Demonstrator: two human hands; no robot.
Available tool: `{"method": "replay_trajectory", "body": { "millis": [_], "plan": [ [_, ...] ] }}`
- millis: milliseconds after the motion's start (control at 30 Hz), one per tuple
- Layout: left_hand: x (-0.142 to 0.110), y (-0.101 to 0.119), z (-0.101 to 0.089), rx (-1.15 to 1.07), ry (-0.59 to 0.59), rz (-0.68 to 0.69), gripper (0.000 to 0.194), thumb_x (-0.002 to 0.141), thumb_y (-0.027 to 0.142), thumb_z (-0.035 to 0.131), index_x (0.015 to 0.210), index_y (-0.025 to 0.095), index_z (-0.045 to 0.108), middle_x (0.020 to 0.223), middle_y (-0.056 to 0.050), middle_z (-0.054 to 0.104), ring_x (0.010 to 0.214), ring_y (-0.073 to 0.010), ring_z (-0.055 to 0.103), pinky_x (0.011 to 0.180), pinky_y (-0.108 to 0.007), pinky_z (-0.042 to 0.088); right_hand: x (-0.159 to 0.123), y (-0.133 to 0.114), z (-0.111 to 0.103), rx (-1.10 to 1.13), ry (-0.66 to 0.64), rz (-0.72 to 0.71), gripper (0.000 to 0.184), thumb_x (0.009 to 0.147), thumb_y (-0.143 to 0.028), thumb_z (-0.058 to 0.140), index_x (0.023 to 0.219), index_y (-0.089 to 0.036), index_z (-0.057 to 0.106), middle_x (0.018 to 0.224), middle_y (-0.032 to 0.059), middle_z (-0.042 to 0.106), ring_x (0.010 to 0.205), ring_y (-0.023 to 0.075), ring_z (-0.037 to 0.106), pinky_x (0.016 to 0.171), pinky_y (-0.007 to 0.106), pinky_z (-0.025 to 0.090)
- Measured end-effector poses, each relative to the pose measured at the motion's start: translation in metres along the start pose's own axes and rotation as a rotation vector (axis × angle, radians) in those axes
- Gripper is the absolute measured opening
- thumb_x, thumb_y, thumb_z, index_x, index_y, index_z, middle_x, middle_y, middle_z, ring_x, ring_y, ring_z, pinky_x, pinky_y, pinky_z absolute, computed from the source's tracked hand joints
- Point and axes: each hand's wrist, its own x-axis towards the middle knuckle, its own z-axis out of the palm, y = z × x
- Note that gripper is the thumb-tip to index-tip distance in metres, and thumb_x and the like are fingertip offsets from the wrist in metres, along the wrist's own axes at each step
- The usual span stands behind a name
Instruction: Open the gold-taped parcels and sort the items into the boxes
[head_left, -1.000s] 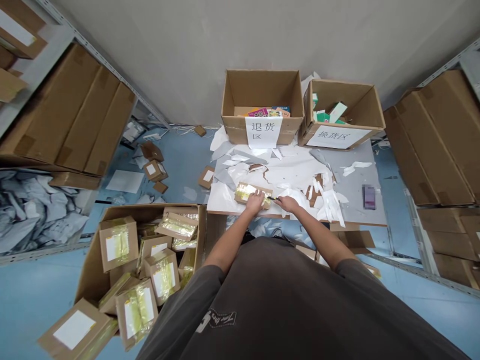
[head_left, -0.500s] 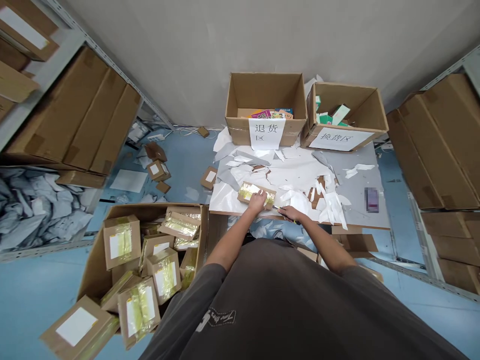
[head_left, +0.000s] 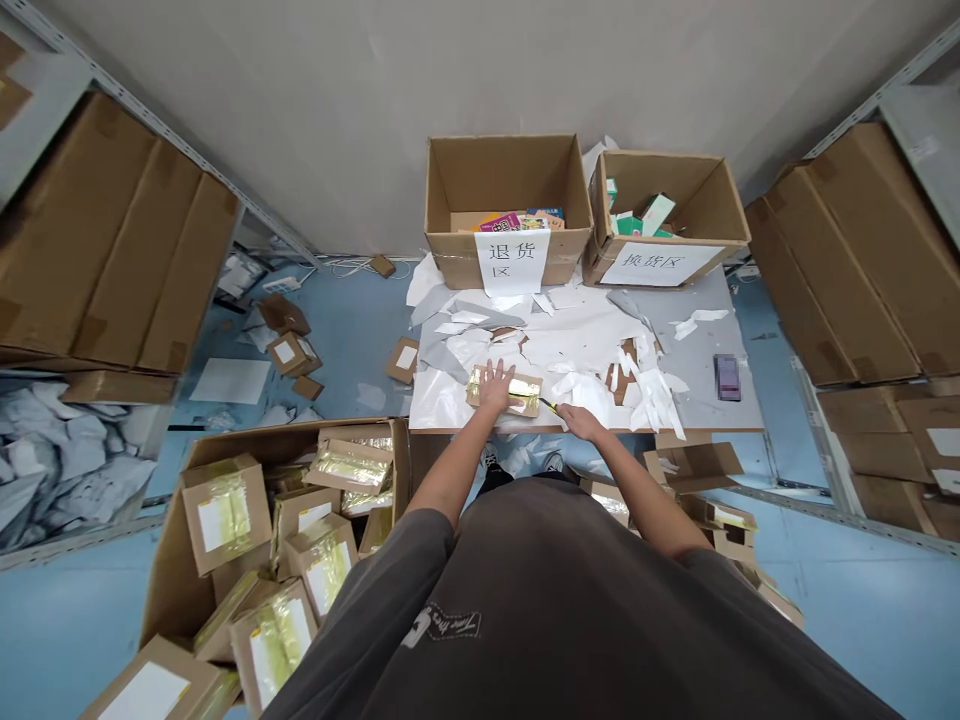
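A small cardboard box [head_left: 527,393] wrapped in yellowish tape lies near the table's front edge. My left hand [head_left: 495,386] rests on its left part with the fingers spread. Closed around a utility knife [head_left: 551,406] is my right hand [head_left: 579,421], just right of the box. The knife's tip points left and reaches the box's right end; whether the blade is cutting in cannot be made out. Torn white paper [head_left: 581,388] lies around the box on the table [head_left: 705,365].
Behind stand two open cartons with paper signs, one holding books [head_left: 517,222], the other green-and-white boxes [head_left: 654,215]. A phone [head_left: 727,378] lies at the right. A large carton [head_left: 169,560] full of taped parcels stands at my left. Shelves with boxes [head_left: 112,240] flank both sides.
My left hand has gone from gripping the box to lying spread on it. The knife now shows more clearly at the box's right end. The whole view has shifted slightly.
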Motion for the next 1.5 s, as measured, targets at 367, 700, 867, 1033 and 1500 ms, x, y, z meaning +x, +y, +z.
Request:
{"method": "replay_trajectory", "body": {
  "millis": [367, 700, 867, 1033, 1500],
  "plan": [
    [-0.013, -0.003, 0.031, -0.073, 0.312, 0.147, 0.053, 0.107, 0.045, 0.049, 0.149, 0.015, 0.06, 0.153, -0.02, 0.059, 0.152, -0.0331, 0.046, 0.126, -0.051, 0.031, 0.006, -0.029, 0.002, -0.29, 0.085, -0.008, 0.042, 0.111, -0.05, 0.041, 0.136, -0.021, 0.057, 0.128, 0.013, 0.071, 0.104, 0.0268, 0.07, 0.078, 0.029, 0.044],
    [-0.015, -0.003, 0.034, -0.114, 0.262, 0.154, 0.056, 0.105, 0.047, 0.055, 0.153, 0.018, 0.056, 0.157, -0.019, 0.056, 0.154, -0.0324, 0.042, 0.128, -0.052, 0.028, 0.01, -0.04, 0.016, -0.39, 0.097, 0.099, 0.043, 0.112, -0.053, 0.035, 0.135, -0.021, 0.05, 0.12, 0.0165, 0.074, 0.106, 0.0297, 0.071, 0.086, 0.033, 0.046],
    [-0.022, 0.008, 0.03, -0.123, 0.201, 0.141, 0.064, 0.102, 0.051, 0.06, 0.158, 0.021, 0.05, 0.161, -0.019, 0.05, 0.157, -0.0335, 0.037, 0.129, -0.053, 0.026, -0.002, -0.031, 0.029, -0.376, 0.164, 0.23, 0.049, 0.112, -0.056, 0.027, 0.14, -0.02, 0.046, 0.125, 0.0197, 0.07, 0.107, 0.0309, 0.072, 0.088, 0.036, 0.047],
    [-0.025, 0.014, 0.027, -0.121, 0.199, 0.14, 0.064, 0.101, 0.05, 0.062, 0.157, 0.02, 0.052, 0.16, -0.02, 0.051, 0.156, -0.0348, 0.039, 0.129, -0.054, 0.026, -0.004, -0.029, 0.032, -0.369, 0.167, 0.236, 0.048, 0.113, -0.056, 0.027, 0.138, -0.02, 0.047, 0.121, 0.0172, 0.072, 0.105, 0.03, 0.073, 0.085, 0.034, 0.047],
    [-0.024, 0.012, 0.031, -0.13, 0.242, 0.133, 0.058, 0.106, 0.049, 0.052, 0.156, 0.019, 0.053, 0.159, -0.02, 0.053, 0.155, -0.0323, 0.041, 0.129, -0.052, 0.027, 0.002, -0.035, 0.022, -0.394, 0.149, 0.173, 0.044, 0.113, -0.054, 0.031, 0.135, -0.021, 0.049, 0.116, 0.0158, 0.074, 0.104, 0.0293, 0.073, 0.084, 0.033, 0.046]
  ]
}}
